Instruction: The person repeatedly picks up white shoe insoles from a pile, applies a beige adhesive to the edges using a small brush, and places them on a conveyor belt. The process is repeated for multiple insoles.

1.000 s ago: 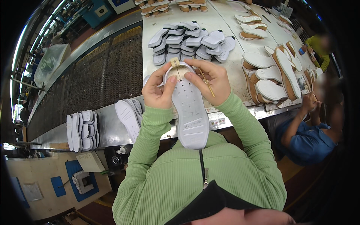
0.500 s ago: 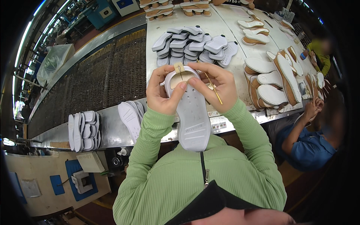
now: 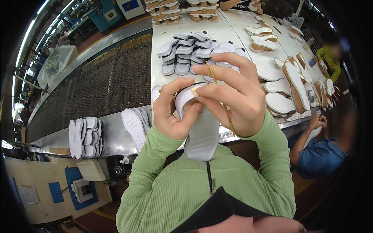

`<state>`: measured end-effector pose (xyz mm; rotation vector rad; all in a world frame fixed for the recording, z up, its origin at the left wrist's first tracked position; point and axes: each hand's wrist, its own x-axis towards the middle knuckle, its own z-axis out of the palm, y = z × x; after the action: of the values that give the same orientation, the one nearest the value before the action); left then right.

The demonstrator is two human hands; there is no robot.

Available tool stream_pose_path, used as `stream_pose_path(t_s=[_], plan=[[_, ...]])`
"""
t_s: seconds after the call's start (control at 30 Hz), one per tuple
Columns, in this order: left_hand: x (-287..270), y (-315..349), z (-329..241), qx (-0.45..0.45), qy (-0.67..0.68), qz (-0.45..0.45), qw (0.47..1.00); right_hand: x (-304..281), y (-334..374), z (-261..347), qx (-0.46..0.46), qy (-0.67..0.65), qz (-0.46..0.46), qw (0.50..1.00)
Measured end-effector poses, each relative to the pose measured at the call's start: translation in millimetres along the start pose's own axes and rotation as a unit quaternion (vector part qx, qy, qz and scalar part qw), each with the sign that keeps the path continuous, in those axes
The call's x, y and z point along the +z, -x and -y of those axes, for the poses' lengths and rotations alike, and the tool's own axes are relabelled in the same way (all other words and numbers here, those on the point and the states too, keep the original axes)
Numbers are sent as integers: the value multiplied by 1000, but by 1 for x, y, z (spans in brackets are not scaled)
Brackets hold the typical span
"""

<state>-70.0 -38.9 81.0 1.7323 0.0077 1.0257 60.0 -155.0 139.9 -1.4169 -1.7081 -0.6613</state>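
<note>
1 pale grey, foot-shaped moulded sole (image 3: 202,140) is held before the green ribbed jacket (image 3: 186,182), beside the white-topped desk (image 3: 230,31). The left hand (image 3: 170,112) pinches its curled upper end, probably to steady it; the right hand's (image 3: 237,101) grip pinches a small cream tab (image 3: 195,91) there, a thin brass-coloured rod (image 3: 228,119) threaded among the fingers, likely to free the fingertips. The sole looks smooth, faintly ridged below.

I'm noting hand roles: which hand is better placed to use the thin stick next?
Probably the right hand: it already holds the thin stick and touches the pale tab on the sole. The left hand grips the sole's far end.
</note>
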Motion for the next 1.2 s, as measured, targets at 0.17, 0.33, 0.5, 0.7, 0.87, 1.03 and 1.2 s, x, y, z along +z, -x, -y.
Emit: stream_pose_path(t_s=[0.17, 0.33, 0.5, 0.7, 0.87, 1.03, 1.2], plan=[[-5, 1, -1, 38, -35, 19, 998, -5, -1, 2, 20, -55, 27, 998], [-9, 4, -6, 71, -60, 21, 995, -23, -6, 0, 125, -202, 21, 971], [-8, 6, -8, 83, -51, 26, 995, -41, -12, 1, 166, -287, 58, 942], [-4, 6, -8, 109, -33, 34, 993, -29, -12, 5, 176, -347, 35, 921], [-5, 3, -9, 127, -50, 61, 989, -26, -16, 2, 87, -261, 66, 959], [-3, 2, -10, 132, -53, 65, 988, -24, -16, 5, 85, -230, 79, 966], [-3, 3, -6, 134, -62, 67, 987, -23, -13, 3, 77, -221, 93, 968]])
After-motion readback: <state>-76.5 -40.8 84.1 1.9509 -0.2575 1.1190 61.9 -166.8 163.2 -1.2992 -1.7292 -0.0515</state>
